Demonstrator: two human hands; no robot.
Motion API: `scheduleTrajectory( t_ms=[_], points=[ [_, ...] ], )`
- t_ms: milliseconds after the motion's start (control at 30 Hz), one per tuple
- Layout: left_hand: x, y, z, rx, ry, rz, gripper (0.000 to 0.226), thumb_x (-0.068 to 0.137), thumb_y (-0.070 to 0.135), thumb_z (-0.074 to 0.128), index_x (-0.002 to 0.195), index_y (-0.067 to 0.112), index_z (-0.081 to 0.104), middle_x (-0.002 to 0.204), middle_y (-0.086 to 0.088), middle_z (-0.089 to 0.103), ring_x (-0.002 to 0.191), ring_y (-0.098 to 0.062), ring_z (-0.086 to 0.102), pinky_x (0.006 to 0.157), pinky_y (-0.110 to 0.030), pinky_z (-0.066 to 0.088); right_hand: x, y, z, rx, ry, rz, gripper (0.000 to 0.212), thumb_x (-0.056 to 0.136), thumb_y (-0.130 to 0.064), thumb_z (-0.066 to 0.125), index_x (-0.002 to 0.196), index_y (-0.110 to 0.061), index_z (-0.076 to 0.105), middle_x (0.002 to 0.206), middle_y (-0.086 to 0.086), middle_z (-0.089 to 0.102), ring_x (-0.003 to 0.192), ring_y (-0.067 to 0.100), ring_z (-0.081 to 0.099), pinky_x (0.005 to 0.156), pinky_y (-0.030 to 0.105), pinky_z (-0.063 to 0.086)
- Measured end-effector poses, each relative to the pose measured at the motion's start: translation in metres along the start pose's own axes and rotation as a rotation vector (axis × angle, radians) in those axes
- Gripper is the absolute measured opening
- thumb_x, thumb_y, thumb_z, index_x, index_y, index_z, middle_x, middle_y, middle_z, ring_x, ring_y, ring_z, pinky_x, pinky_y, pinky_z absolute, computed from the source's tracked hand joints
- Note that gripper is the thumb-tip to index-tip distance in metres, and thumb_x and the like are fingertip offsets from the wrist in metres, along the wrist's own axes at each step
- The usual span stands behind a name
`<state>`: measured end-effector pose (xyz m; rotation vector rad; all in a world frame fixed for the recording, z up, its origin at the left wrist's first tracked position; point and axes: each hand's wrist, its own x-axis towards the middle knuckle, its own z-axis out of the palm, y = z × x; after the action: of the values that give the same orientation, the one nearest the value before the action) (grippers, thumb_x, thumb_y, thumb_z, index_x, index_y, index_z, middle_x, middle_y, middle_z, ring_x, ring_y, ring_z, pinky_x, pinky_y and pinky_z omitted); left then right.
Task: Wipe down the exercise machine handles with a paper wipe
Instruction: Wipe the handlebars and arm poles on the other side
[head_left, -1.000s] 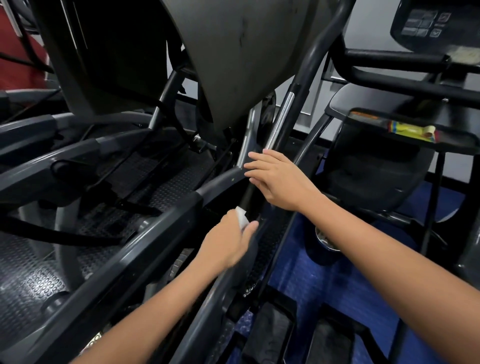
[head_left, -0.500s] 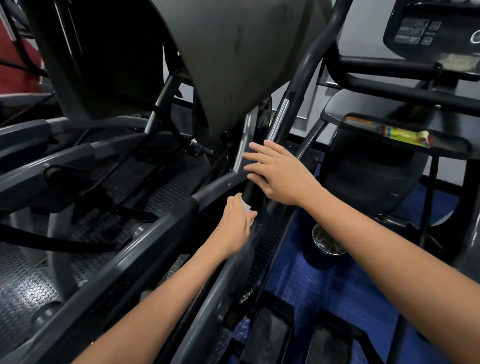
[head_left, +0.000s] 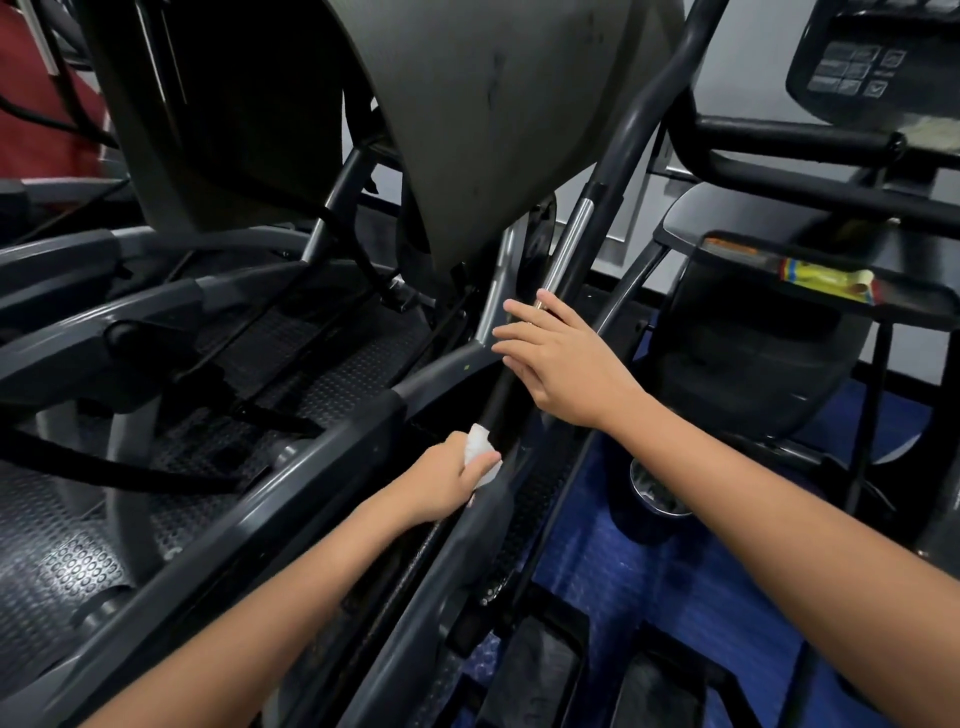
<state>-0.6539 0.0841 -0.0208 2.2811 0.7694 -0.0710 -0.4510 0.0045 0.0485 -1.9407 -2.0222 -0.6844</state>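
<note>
Left hand (head_left: 447, 483) grips the paper wipe (head_left: 480, 453), bunched into a small white wad, only a corner showing past my thumb. Wad is pressed against the lower stretch of the black handle bar (head_left: 506, 410), just below where my right hand (head_left: 561, 358) sits.

Right hand: fingers straight and spread, laid flat across the bar near the bottom end of the chrome sleeve (head_left: 569, 244). Bracing, not gripping.

Handling read:
- Wipe: light, soft, no stiffness. Likely tears if dragged hard over a joint or edge. Keep it bunched, hold with thumb and curled fingers so a thick pad meets the bar.
- Bar: rigid tube, looks smooth, so wipe should slide easily. It belongs to the machine's moving arm, so I guess it can swing under push. Hence the flat palm steadying it.
- Best hold: wrap wipe partway round the tube, run along its length.

Cannot tell if wipe is damp.
</note>
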Motion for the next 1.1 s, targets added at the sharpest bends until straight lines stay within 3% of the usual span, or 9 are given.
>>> scheduleTrajectory(
  t_ms=[133, 200, 333, 433, 533, 667, 867, 967, 1100],
  points=[
    [0.024, 0.021, 0.006, -0.074, 0.205, 0.099, 0.046, 0.098, 0.036, 0.044, 0.084, -0.007, 0.05, 0.079, -0.024, 0.052, 0.071, -0.038, 0.054, 0.063, -0.045, 0.038, -0.001, -0.002, 0.001, 0.018, -0.021, 0.009, 0.03, 0.1, -0.029, 0.049, 0.11, -0.018, 0.074, 0.121, -0.007, 0.068, 0.139, 0.019, 0.043, 0.123, 0.042, 0.017],
    [0.033, 0.034, 0.01, -0.101, 0.276, 0.177, 0.028, 0.094, 0.027, 0.044, 0.071, 0.01, 0.041, 0.07, -0.015, 0.041, 0.061, -0.025, 0.041, 0.055, -0.038, 0.03, 0.0, -0.002, -0.001, 0.023, -0.043, 0.016, 0.03, 0.1, -0.03, 0.048, 0.111, -0.019, 0.074, 0.123, -0.007, 0.068, 0.14, 0.018, 0.042, 0.123, 0.041, 0.015],
    [0.038, 0.037, 0.014, -0.127, 0.376, 0.266, 0.008, 0.098, 0.019, 0.046, 0.091, 0.023, 0.046, 0.096, 0.0, 0.047, 0.079, -0.01, 0.042, 0.067, -0.021, 0.036, 0.001, -0.005, -0.003, 0.026, -0.06, 0.038, 0.029, 0.1, -0.03, 0.049, 0.11, -0.02, 0.075, 0.124, -0.008, 0.067, 0.141, 0.017, 0.04, 0.123, 0.04, 0.013],
    [0.046, 0.016, 0.016, -0.097, 0.249, 0.208, 0.021, 0.094, 0.037, 0.041, 0.096, 0.018, 0.048, 0.085, -0.004, 0.054, 0.07, -0.018, 0.051, 0.057, -0.02, 0.03, 0.001, -0.007, -0.003, 0.027, -0.067, 0.051, 0.028, 0.099, -0.029, 0.049, 0.109, -0.022, 0.075, 0.124, -0.009, 0.067, 0.142, 0.018, 0.039, 0.123, 0.041, 0.012],
    [0.035, 0.004, 0.01, -0.048, 0.122, 0.085, 0.041, 0.098, 0.05, 0.041, 0.1, 0.01, 0.05, 0.085, -0.014, 0.059, 0.079, -0.032, 0.061, 0.055, -0.026, 0.035, -0.001, -0.011, -0.003, 0.032, -0.075, 0.055, 0.028, 0.1, -0.028, 0.05, 0.111, -0.022, 0.074, 0.125, -0.008, 0.067, 0.142, 0.019, 0.038, 0.123, 0.042, 0.012],
    [-0.005, -0.004, -0.004, -0.191, -0.12, 0.013, 0.048, 0.103, 0.053, 0.039, 0.094, 0.009, 0.054, 0.081, -0.001, 0.068, 0.07, -0.012, 0.068, 0.076, -0.034, 0.053, -0.004, -0.016, -0.002, 0.032, -0.044, 0.05, 0.026, 0.099, -0.026, 0.052, 0.11, -0.021, 0.075, 0.123, -0.007, 0.068, 0.141, 0.02, 0.04, 0.123, 0.043, 0.015],
    [-0.053, 0.0, -0.028, -0.46, -0.406, -0.107, 0.041, 0.107, 0.045, 0.036, 0.087, 0.019, 0.06, 0.079, 0.002, 0.065, 0.067, -0.006, 0.061, 0.071, -0.019, 0.051, -0.015, -0.03, 0.005, 0.063, -0.066, -0.006, 0.026, 0.097, -0.025, 0.055, 0.115, -0.019, 0.073, 0.123, -0.007, 0.068, 0.14, 0.02, 0.041, 0.123, 0.041, 0.015],
    [-0.038, 0.001, -0.024, -0.242, -0.291, -0.026, 0.041, 0.105, 0.042, 0.041, 0.082, 0.013, 0.057, 0.076, -0.001, 0.06, 0.066, -0.01, 0.054, 0.077, -0.044, 0.049, -0.022, -0.036, 0.01, 0.059, -0.081, 0.001, 0.028, 0.097, -0.024, 0.055, 0.121, -0.019, 0.071, 0.128, -0.007, 0.066, 0.142, 0.018, 0.038, 0.123, 0.04, 0.011],
    [-0.017, 0.023, 0.003, 0.215, 0.093, -0.085, 0.044, 0.102, 0.043, 0.049, 0.119, 0.002, 0.047, 0.115, -0.014, 0.061, 0.097, -0.03, 0.065, 0.073, -0.035, 0.042, -0.022, -0.04, 0.014, 0.053, -0.085, 0.027, 0.027, 0.095, -0.022, 0.058, 0.119, -0.02, 0.072, 0.126, -0.009, 0.066, 0.143, 0.017, 0.038, 0.123, 0.042, 0.012]
  ],
)
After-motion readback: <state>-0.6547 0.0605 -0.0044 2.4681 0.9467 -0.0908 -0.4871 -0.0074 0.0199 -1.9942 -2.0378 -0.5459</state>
